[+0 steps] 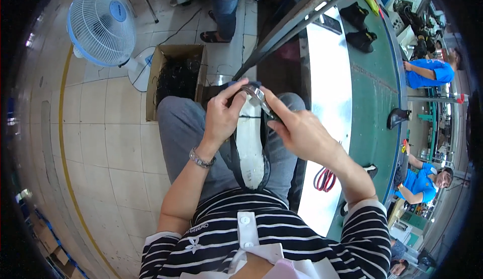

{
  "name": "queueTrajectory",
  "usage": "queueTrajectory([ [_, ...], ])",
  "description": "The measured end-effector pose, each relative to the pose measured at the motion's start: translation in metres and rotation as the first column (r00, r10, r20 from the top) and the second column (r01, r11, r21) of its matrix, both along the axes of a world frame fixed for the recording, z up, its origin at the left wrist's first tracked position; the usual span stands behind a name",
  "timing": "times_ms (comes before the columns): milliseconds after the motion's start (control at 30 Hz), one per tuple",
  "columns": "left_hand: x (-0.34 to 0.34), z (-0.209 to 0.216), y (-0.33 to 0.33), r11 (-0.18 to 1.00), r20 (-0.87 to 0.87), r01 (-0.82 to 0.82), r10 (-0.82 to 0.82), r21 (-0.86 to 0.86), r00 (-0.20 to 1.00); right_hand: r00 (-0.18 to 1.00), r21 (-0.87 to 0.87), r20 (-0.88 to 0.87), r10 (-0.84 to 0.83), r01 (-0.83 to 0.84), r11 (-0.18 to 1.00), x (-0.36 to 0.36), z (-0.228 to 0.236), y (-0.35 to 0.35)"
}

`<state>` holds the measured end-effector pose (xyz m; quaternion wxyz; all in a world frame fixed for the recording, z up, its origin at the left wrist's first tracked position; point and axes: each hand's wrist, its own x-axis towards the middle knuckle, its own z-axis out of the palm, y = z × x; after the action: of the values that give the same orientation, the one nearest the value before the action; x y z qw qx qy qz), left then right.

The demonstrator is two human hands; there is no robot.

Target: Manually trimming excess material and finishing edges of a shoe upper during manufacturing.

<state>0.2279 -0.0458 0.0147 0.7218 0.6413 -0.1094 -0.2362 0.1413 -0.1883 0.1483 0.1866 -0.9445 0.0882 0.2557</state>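
A dark shoe upper [265, 163] lies bottom up along my lap, its pale insole [250, 151] facing me and the dark edge folded round it. My left hand [224, 115] is closed on the far end of the shoe, thumb and fingers pinching its edge. In my right hand [302, 130] are metal pincers [257, 94], whose shiny head rests at the same far end, close to my left fingertips. My right fingers partly hide the handles. A dark line crosses the insole near the pincers.
On my left stand a cardboard box [151, 95] of black scraps and a fan [103, 25]. To my right run a metal-topped bench [329, 93] with a red-and-black coil [324, 179] and a green conveyor [375, 88] carrying dark shoes [361, 40]. A slanted metal bar [297, 22] crosses ahead; co-workers [430, 73] sit beyond.
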Motion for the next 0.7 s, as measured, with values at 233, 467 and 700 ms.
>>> queueTrajectory([
  [233, -0.003, 0.004, 0.001, 0.999, 0.14, 0.037, -0.036, -0.005, 0.99, 0.965, 0.038, 0.242, -0.103, 0.096, 0.995, -0.008, -0.03, 0.004],
  [467, -0.003, 0.007, 0.005, 1.0, 0.114, 0.01, -0.011, 0.015, 0.993, 0.83, 0.076, 0.558, -0.015, -0.033, 0.997, -0.002, -0.004, -0.001],
  [700, 0.0, 0.004, 0.008, 0.997, 0.156, 0.042, -0.053, 0.07, 0.986, 0.896, -0.066, 0.42, 0.142, -0.125, 0.99, 0.005, -0.007, -0.01],
])
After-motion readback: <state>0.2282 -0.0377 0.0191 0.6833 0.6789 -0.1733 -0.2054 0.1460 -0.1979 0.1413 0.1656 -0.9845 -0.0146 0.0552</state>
